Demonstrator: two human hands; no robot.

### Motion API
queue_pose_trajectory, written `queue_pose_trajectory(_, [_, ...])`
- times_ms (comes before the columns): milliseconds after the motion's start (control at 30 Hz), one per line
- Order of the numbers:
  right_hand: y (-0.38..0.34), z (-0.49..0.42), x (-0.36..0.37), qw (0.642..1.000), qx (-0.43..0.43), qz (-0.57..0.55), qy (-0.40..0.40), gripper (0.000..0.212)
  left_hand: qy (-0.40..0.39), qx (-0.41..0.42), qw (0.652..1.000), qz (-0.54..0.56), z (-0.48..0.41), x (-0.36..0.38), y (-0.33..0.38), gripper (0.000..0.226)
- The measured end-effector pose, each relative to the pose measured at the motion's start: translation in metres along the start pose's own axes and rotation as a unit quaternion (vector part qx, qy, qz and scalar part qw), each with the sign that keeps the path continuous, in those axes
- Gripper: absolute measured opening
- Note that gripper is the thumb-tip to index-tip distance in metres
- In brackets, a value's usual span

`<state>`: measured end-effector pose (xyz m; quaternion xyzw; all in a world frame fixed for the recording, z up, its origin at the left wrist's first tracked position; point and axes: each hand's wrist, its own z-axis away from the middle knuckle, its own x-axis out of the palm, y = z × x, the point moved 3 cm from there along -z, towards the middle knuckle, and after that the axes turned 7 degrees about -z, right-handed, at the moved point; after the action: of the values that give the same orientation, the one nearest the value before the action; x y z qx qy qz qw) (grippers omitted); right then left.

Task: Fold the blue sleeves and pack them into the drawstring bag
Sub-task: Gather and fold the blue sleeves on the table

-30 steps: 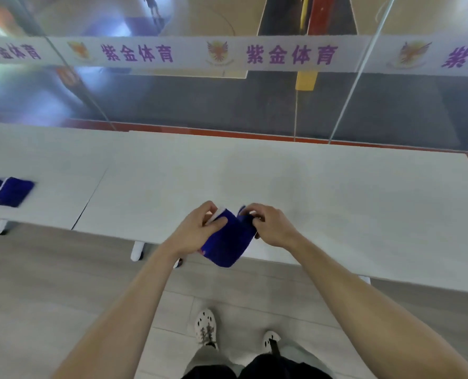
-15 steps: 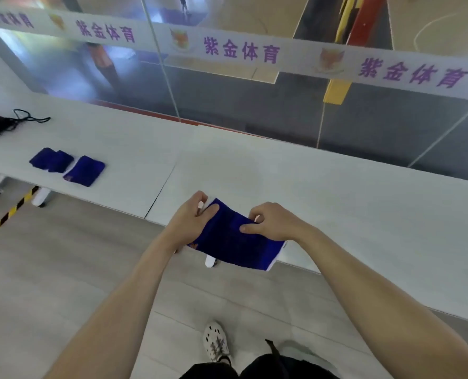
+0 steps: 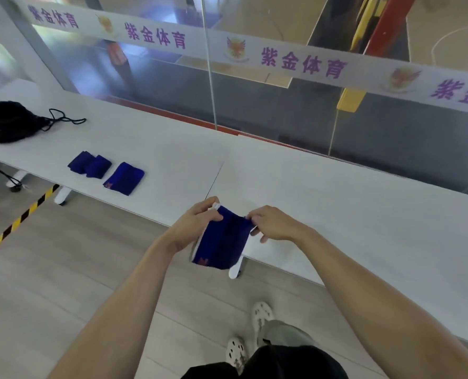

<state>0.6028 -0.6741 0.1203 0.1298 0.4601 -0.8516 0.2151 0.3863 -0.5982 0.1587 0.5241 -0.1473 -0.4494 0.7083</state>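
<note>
Blue sleeve (image 3: 221, 242) hangs over the desk's (image 3: 336, 201) near edge, long axis downward, top corners pinched by the fingers (image 3: 254, 215) of your left hand (image 3: 193, 225) and right hand (image 3: 275, 225); drawstring bag (image 3: 6, 124) lies far left.

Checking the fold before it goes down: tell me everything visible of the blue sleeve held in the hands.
The blue sleeve is soft dark-blue fabric, white showing at its edges, a small orange-red mark near its lower left corner. It hangs flat in the air by the table; the left hand pinches its upper left corner, the right hand its upper right.
</note>
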Motion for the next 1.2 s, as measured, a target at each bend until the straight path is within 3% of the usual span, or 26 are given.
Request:
queue_pose_trajectory(67, [-0.012,-0.012,0.002,0.986,0.047,-0.161,-0.002,0.041,-0.012,-0.005,1.000,0.025,-0.009,-0.013,-0.004,0.010])
queue_pose_trajectory(133, [-0.019,-0.031,0.003,0.977,0.060,-0.206,0.007,0.043,-0.018,-0.010,0.999,0.037,-0.018,-0.027,-0.005,0.011])
queue_pose_trajectory(233, [-0.032,-0.066,-0.001,0.995,-0.005,-0.095,-0.001,0.040,0.010,-0.031,0.999,0.040,-0.034,-0.054,-0.005,0.012])
queue_pose_trajectory(367, [-0.055,-0.108,-0.016,0.993,-0.049,-0.101,-0.019,0.039,0.086,-0.066,0.993,-0.051,-0.059,-0.103,-0.007,0.018])
queue_pose_trajectory(433, [-0.064,-0.128,-0.023,0.994,-0.097,0.054,-0.010,0.043,0.100,-0.071,0.987,-0.106,-0.074,-0.123,-0.007,0.021])
queue_pose_trajectory(500, [-0.075,-0.147,-0.030,0.964,-0.153,0.213,0.047,0.038,0.091,-0.059,0.983,-0.150,-0.090,-0.137,-0.004,0.019])
queue_pose_trajectory(567, [-0.087,-0.160,-0.036,0.959,-0.148,0.228,0.076,0.034,0.090,-0.037,0.979,-0.179,-0.104,-0.148,-0.002,0.018])
queue_pose_trajectory(667, [-0.098,-0.170,-0.038,0.981,-0.055,0.167,0.084,0.039,0.105,0.007,0.974,-0.199,-0.122,-0.162,0.000,0.020])
queue_pose_trajectory(733, [-0.104,-0.175,-0.037,0.987,0.002,0.113,0.110,0.027,0.121,0.030,0.969,-0.213,-0.133,-0.172,-0.001,0.024])
queue_pose_trajectory(833, [-0.115,-0.176,-0.030,0.986,0.067,-0.087,0.125,0.009,0.130,0.052,0.957,-0.255,-0.147,-0.188,-0.009,0.029])
queue_pose_trajectory(967, [-0.136,-0.182,-0.011,0.938,0.097,-0.307,0.128,0.023,0.102,0.105,0.937,-0.318,-0.152,-0.209,-0.017,0.033])
queue_pose_trajectory(1100, [-0.163,-0.188,0.019,0.882,0.131,-0.420,0.165,0.023,0.041,0.122,0.945,-0.302,-0.147,-0.236,-0.031,0.034])
queue_pose_trajectory(1200, [-0.180,-0.194,0.042,0.842,0.144,-0.485,0.186,0.023,0.041,0.135,0.943,-0.300,-0.142,-0.261,-0.046,0.035])
